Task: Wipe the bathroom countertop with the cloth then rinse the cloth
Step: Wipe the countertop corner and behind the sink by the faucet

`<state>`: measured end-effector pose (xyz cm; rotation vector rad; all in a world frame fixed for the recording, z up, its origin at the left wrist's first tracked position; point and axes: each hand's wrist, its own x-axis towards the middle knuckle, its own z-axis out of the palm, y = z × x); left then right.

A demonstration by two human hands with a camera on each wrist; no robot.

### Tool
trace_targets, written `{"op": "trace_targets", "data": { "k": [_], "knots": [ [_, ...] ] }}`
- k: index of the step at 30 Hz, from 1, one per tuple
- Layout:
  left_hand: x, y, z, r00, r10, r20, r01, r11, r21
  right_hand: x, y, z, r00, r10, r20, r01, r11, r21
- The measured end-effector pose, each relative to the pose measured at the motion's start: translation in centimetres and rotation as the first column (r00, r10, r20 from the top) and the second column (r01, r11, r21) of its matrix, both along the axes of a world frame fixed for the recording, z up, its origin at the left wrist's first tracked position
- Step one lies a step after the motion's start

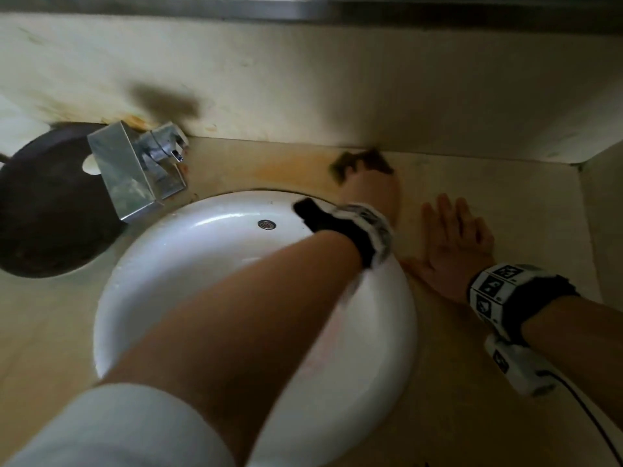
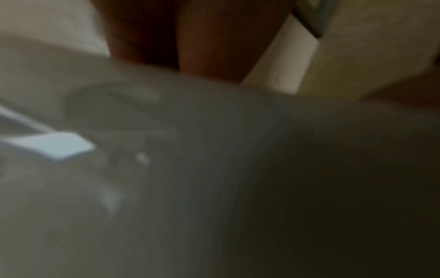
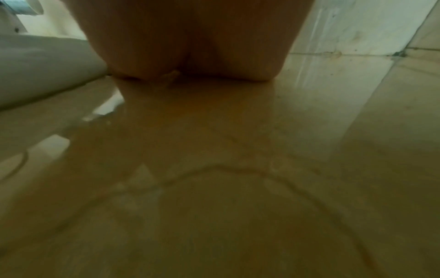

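Two hands on the surface (image 1: 505, 203), both to the right of the white basin (image 1: 209, 264). Left hand (image 1: 369, 188) reaches across the basin and presses a dark cloth (image 1: 362, 161) against the back edge, at about 12 o'clock from its own wrist; cloth bunched under and ahead of the fingers, how tightly they curl round it I cannot tell through the blur. Right hand (image 1: 453, 235) lies flat, fingers spread and straight, holding nothing, just at 4 o'clock from the cloth. Left hand is the nearer one. Orange-brown staining runs from the cloth toward 9 o'clock, along the basin's back rim to the tap (image 1: 135, 170); likely the next stroke goes that way. Tap sits at 9 o'clock from the cloth, for rinsing later. Wristbands carry black-and-white marker patterns; no readable writing or brand.
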<state>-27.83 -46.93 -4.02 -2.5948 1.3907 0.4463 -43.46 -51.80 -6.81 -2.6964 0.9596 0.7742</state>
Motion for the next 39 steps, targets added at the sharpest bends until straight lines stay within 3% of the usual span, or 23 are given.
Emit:
{"op": "trace_targets", "data": {
  "k": [1, 3, 7, 12, 20, 23, 29, 31, 33, 36, 39],
  "knots": [
    [-1.6, -0.5, 0.0, 0.996, -0.053, -0.074, 0.054, 0.998, 0.013, 0.0, 0.1, 0.0, 1.000, -0.002, 0.003, 0.002, 1.000, 0.003],
    [-2.0, -0.7, -0.2, 0.992, -0.088, -0.093, 0.090, 0.996, 0.016, 0.0, 0.0, -0.1, 1.000, -0.002, 0.008, 0.002, 1.000, -0.002],
    [5.7, 3.3, -1.1, 0.981, 0.103, 0.164, -0.107, 0.994, 0.013, -0.1, 0.0, -0.2, 1.000, 0.004, 0.018, -0.004, 1.000, 0.011],
    [10.1, 7.2, 0.9, 0.959, 0.238, 0.151, -0.249, 0.967, 0.057, -0.3, -0.2, -0.5, 0.998, 0.015, 0.056, -0.016, 1.000, 0.019],
    [0.8, -0.6, 0.4, 0.998, -0.047, -0.028, 0.049, 0.997, 0.065, -0.6, -0.3, -0.6, 0.994, 0.013, 0.112, -0.017, 0.999, 0.037],
    [-1.8, -2.0, 0.4, 0.994, -0.068, -0.082, 0.074, 0.995, 0.073, -0.6, -0.3, -0.5, 0.992, -0.018, 0.128, 0.012, 0.999, 0.047],
    [-7.7, 0.0, 2.1, 0.979, -0.181, -0.094, 0.192, 0.973, 0.130, -1.0, -0.9, -0.1, 0.975, -0.124, 0.182, 0.100, 0.985, 0.137],
    [-9.8, 1.2, 1.8, 0.968, -0.196, -0.156, 0.214, 0.971, 0.110, -1.9, -1.2, 1.0, 0.962, -0.149, 0.228, 0.105, 0.975, 0.194],
    [-11.6, 2.6, 1.8, 0.955, -0.201, -0.217, 0.225, 0.970, 0.093, -3.1, -1.1, 2.2, 0.962, -0.071, 0.264, 0.020, 0.982, 0.188],
    [-13.7, 4.9, 2.0, 0.914, -0.331, -0.234, 0.361, 0.927, 0.099, -5.1, 0.4, 3.0, 0.964, 0.086, 0.251, -0.146, 0.962, 0.232],
    [-14.9, 7.6, 1.6, 0.838, -0.520, -0.164, 0.536, 0.842, 0.070, -7.9, 2.8, 2.7, 0.965, 0.072, 0.251, -0.135, 0.960, 0.246]
  ]
}}
